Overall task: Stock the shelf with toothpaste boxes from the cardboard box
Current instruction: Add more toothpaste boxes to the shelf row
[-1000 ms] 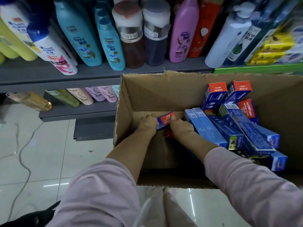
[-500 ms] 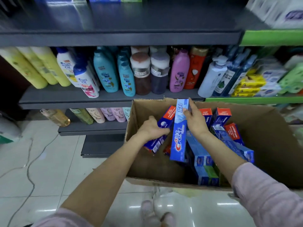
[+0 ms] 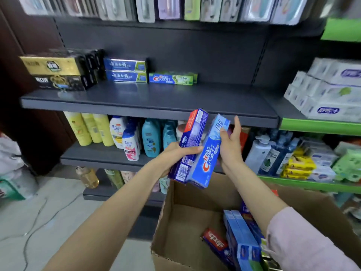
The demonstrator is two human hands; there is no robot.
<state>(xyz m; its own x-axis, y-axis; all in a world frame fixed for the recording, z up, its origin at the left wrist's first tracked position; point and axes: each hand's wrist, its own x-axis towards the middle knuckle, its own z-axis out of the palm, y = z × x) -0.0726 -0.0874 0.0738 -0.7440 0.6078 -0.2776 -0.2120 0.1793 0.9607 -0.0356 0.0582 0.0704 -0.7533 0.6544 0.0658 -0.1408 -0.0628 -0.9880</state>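
While the left hand [image 3: 175,153] grips a dark blue toothpaste box [image 3: 188,145], the right hand [image 3: 230,145] pinches a light blue Crest box [image 3: 209,153] below the grey shelf [image 3: 136,102].

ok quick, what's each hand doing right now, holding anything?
Left hand: grips the dark blue toothpaste box.
Right hand: holds the light blue Crest box, thumb on its front, fingers straight behind it.

A shop, dark display shelf [image 3: 148,106] of toothpaste boxes [image 3: 126,70], shampoo bottles [image 3: 117,132]
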